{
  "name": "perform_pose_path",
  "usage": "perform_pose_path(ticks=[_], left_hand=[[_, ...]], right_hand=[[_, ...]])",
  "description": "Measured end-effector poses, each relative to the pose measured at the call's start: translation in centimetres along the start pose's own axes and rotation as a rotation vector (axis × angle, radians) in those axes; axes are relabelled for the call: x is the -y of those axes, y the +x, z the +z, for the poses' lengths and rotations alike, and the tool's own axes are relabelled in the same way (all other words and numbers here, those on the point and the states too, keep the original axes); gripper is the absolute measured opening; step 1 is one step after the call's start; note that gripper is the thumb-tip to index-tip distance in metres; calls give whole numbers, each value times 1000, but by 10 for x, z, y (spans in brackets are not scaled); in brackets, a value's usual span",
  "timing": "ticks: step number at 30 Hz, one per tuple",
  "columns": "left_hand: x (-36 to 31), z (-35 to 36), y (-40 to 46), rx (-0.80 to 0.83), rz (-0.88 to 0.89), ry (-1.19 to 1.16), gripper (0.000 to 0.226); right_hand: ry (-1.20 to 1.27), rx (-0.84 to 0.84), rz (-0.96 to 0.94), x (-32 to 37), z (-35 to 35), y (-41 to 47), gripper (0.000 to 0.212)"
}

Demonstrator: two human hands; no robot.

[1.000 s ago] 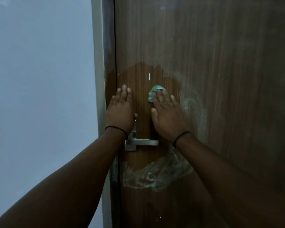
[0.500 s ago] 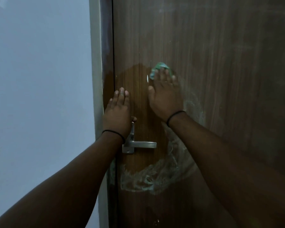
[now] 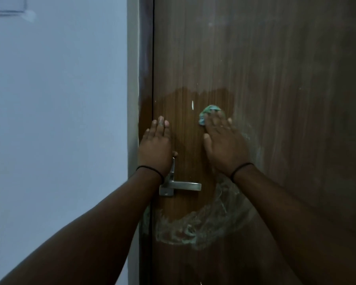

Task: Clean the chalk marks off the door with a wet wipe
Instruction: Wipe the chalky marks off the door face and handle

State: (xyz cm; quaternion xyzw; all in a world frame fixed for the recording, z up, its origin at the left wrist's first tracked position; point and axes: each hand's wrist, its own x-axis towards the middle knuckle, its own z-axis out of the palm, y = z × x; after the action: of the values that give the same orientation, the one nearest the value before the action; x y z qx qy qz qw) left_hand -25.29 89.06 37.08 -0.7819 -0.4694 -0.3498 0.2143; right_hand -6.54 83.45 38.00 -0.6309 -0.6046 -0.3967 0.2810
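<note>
A brown wooden door (image 3: 275,68) fills the right of the head view. My right hand (image 3: 224,145) presses a crumpled green-stained wet wipe (image 3: 209,112) flat against it, the wipe showing under my fingertips. A dark wet patch (image 3: 183,103) spreads around the hands. Smeared whitish-green chalk marks (image 3: 193,225) curve below the handle and up the right side (image 3: 253,145). My left hand (image 3: 155,147) lies flat on the door edge, fingers together, holding nothing.
A metal lever handle (image 3: 185,185) sits just below my left wrist. The door frame (image 3: 145,68) and a pale wall (image 3: 56,120) are to the left. A small white fleck (image 3: 192,105) marks the door left of the wipe.
My right hand slid the wipe up the door, then back down a little. My left hand stayed flat by the door edge.
</note>
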Motion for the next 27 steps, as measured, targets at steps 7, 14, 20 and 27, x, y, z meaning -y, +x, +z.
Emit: perform_pose_path(ticks=[7, 14, 20, 27], left_hand=[[0, 3, -2, -18, -11, -28, 77], [-2, 12, -7, -28, -1, -23, 69], [1, 22, -19, -61, 83, -49, 63], [1, 44, -27, -73, 202, -149, 54]], right_hand=[[-20, 17, -158, 61, -8, 60, 59], [-27, -92, -2, 28, -17, 67, 60], [-64, -115, 194, -36, -6, -2, 59], [-93, -2, -43, -11, 15, -32, 59]])
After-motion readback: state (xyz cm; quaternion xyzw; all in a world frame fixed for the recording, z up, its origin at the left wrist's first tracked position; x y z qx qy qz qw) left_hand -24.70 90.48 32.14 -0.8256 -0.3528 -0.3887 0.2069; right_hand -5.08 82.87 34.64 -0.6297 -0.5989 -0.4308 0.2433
